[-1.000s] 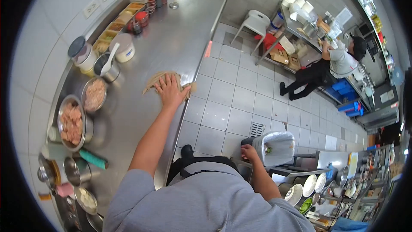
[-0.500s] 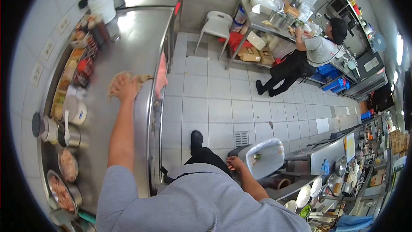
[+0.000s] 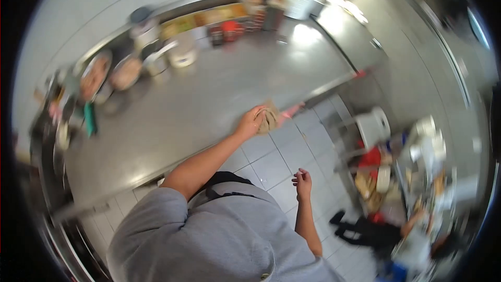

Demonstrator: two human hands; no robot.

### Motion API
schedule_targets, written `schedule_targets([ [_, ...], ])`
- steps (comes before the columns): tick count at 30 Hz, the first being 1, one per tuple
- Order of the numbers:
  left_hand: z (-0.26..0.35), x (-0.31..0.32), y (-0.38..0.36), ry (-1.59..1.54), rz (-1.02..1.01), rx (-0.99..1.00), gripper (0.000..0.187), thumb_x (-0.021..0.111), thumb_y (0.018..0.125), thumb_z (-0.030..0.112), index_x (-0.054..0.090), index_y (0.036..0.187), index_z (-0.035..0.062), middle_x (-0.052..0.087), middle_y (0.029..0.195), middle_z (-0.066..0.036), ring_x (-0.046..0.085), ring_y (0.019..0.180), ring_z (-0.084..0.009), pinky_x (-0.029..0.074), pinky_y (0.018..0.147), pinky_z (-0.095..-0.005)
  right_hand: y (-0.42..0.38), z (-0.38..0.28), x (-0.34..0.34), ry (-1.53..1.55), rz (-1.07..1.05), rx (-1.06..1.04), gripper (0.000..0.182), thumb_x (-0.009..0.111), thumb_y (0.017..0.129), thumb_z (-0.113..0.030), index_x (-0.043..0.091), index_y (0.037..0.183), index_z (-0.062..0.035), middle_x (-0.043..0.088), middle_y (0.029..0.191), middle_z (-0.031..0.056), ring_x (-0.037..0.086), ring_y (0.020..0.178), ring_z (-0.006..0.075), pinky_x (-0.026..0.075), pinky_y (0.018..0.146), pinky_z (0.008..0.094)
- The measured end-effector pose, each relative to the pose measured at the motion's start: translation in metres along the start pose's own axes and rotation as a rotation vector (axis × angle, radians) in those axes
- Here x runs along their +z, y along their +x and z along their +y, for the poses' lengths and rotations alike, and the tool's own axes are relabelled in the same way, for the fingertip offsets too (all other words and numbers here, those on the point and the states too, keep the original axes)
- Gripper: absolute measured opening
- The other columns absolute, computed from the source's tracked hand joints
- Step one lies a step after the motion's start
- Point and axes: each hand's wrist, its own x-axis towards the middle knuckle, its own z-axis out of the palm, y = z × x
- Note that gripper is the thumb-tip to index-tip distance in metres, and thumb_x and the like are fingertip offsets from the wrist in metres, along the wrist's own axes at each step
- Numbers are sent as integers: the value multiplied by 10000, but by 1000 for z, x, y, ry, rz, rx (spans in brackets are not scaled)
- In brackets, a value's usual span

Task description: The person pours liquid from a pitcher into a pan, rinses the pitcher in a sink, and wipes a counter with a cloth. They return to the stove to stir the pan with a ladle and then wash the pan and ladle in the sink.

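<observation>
My left hand [image 3: 250, 121] is closed around a bunched beige cloth [image 3: 269, 119] at the front edge of the steel worktable [image 3: 209, 107]. Part of the cloth hangs out past that edge, over the floor. Just beyond it, a pink cloth [image 3: 289, 113] drapes at the table's side. My right hand [image 3: 302, 184] hangs in the air on the other side of my body, above the tiled floor. Its fingers are loosely bent and a little apart, with nothing visible in them.
Along the table's wall side stand bowls of pinkish food [image 3: 127, 73], a white tub [image 3: 182, 55], red-lidded jars [image 3: 230, 30] and a white bucket [image 3: 301, 0]. A white stool [image 3: 372, 127] is at the right. A co-worker [image 3: 386, 237] stands by another bench, blurred.
The view has swung round, so the table now runs across the top. My left hand has gone from pressing the cloth flat on the tabletop to gripping it bunched at the edge.
</observation>
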Motion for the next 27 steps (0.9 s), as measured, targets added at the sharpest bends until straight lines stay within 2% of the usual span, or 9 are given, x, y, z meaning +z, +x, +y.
schedule_targets([
  [4, 52, -85, -74, -501, 74, -468, 385, 562, 973, 230, 505, 1310, 53, 603, 1173, -66, 569, 1075, -139, 471, 910, -292, -2, -106, 93, 53, -310, -373, 512, 621, 884, -117, 431, 1354, -55, 572, 1120, 78, 574, 890, 140, 495, 720, 275],
  [5, 65, -99, -97, -496, 170, -469, 385, 562, 973, 230, 505, 1310, 53, 603, 1173, -66, 569, 1075, -139, 471, 910, -292, 0, -112, 115, -62, -445, -477, 635, 685, 830, -70, 400, 1398, -74, 522, 1243, 98, 550, 1086, 178, 502, 809, 310],
  [8, 91, -124, -160, -667, 309, -391, 476, 587, 956, 215, 431, 1375, 51, 522, 1291, -68, 517, 1158, -157, 446, 964, -314, -31, -153, 186, -241, -894, -607, 676, 705, 805, -39, 390, 1403, -64, 521, 1257, 104, 539, 1140, 204, 492, 873, 333],
  [12, 119, -160, -229, -749, 533, -204, 527, 556, 906, 108, 400, 1403, 31, 413, 1401, -87, 377, 1306, -191, 336, 1072, -345, -77, -167, 275, -294, -1270, -365, 596, 697, 812, -18, 430, 1345, -18, 559, 1226, 84, 570, 1084, 165, 491, 886, 307],
  [16, 126, -206, -304, -557, 904, -47, 556, 558, 818, 70, 462, 1364, 38, 417, 1385, -86, 389, 1286, -229, 336, 1068, -347, -138, -200, 339, -187, -1402, -498, 322, 706, 820, -60, 552, 1096, -2, 610, 970, 35, 579, 903, 129, 477, 809, 272],
  [19, 138, -258, -336, 351, 1047, -43, 623, 736, 738, 170, 525, 1321, 110, 426, 1322, -143, 431, 1240, -319, 381, 1036, -426, -161, -235, 403, -366, -1244, -976, 265, 732, 805, -108, 525, 945, -22, 533, 855, 17, 490, 765, 127, 439, 718, 265],
  [23, 154, -324, -359, 929, 1059, -286, 553, 783, 683, 163, 609, 1206, 117, 532, 1213, -143, 512, 1119, -347, 467, 924, -418, -224, -288, 486, -124, -1125, -1248, 294, 750, 806, -170, 490, 839, -37, 477, 780, 16, 423, 732, 130, 402, 700, 258],
  [25, 119, -375, -388, 726, 1002, -619, 367, 755, 717, 117, 657, 1070, 86, 644, 993, -109, 603, 991, -288, 494, 865, -355, -254, -313, 518, -150, -1096, -1089, 302, 753, 818, -190, 498, 860, -34, 477, 766, 19, 435, 743, 127, 401, 706, 257],
  [27, 106, -409, -414, 455, 1148, -629, 222, 716, 758, 60, 661, 972, 44, 671, 857, -67, 633, 854, -198, 499, 796, -300, -260, -324, 568, -142, -1081, -1013, 300, 760, 819, -194, 514, 889, -36, 475, 759, 5, 444, 727, 125, 408, 694, 264],
])
